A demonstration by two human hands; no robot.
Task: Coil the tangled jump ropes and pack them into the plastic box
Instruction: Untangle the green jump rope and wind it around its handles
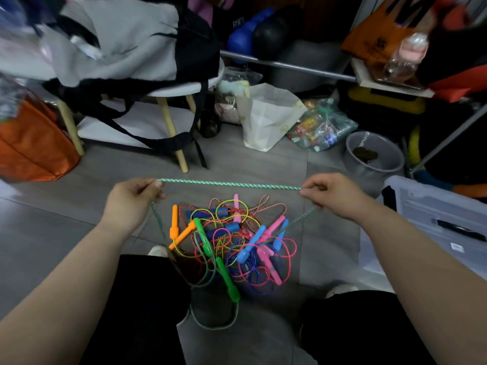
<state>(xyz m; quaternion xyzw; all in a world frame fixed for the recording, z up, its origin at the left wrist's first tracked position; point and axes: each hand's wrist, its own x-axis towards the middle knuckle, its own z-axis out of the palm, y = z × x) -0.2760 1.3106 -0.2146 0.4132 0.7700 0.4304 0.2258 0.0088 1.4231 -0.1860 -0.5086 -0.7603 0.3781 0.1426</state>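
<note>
1. On the grey tiled floor (79, 206), between the person's knees, lies a tangled pile of jump ropes (237, 248): thin yellow, pink, blue and red cords looped over each other.
2. Handles in the pile: two orange handles (174, 223) at the left, a green handle (228, 281) nearest the person, a blue handle (250, 245) and a pink handle (274, 227) to the right.
3. Left hand (131, 204) is raised above the pile's left side, fingers (155, 186) curled, thumb and forefinger pinching the green-white rope (229, 184).
4. Right hand (334, 196) is raised above the pile's right side, fingers (311, 186) pinching the same rope at its other end of the span.
5. That rope runs taut and roughly level between the two hands, above the pile's far edge. From each hand it drops back down into the pile, and one loop of it lies on the floor near the green handle.
6. Plastic box (434, 214), clear, sits on the floor at the right, beside the right forearm. Cannot tell whether its lid is on. No rope in it that I can see.
7. Behind: a white stool (184, 86) with a grey and black backpack (126, 40) on it, an orange bag (34, 143) at the left, a white paper bag (268, 114), a grey bowl (374, 164).
</note>
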